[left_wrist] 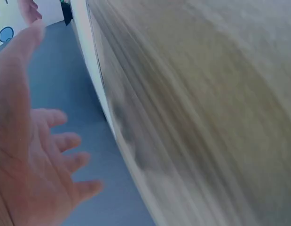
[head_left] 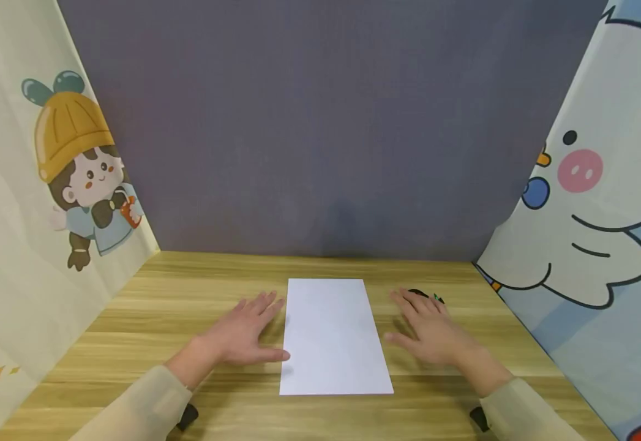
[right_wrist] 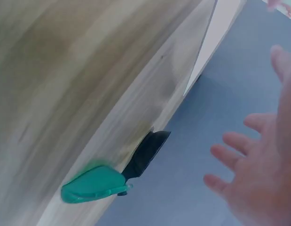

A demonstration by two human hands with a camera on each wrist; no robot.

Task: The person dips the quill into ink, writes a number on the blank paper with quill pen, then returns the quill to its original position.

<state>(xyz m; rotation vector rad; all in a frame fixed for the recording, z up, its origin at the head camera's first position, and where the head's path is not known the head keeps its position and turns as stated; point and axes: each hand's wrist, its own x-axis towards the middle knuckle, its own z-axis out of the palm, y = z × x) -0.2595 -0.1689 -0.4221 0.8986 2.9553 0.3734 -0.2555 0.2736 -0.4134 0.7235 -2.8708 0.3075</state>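
Sleeves nearest; left hand [head_left: 243, 335] and right hand [head_left: 429, 331] flat, fingers spread, empty, flanking paper sheet [head_left: 333, 337] — thin, floppy, prob. lift by an edge.

Head view: high, looking forward and down over the wooden table [head_left: 149, 306] toward the grey backdrop [head_left: 320, 122] — wide, moderate distance. Wrist views: low, close, tilted, blurred, looking along the tabletop past the fingers. All three share the white sheet [head_left: 333, 337] — its edge [right_wrist: 201, 56].
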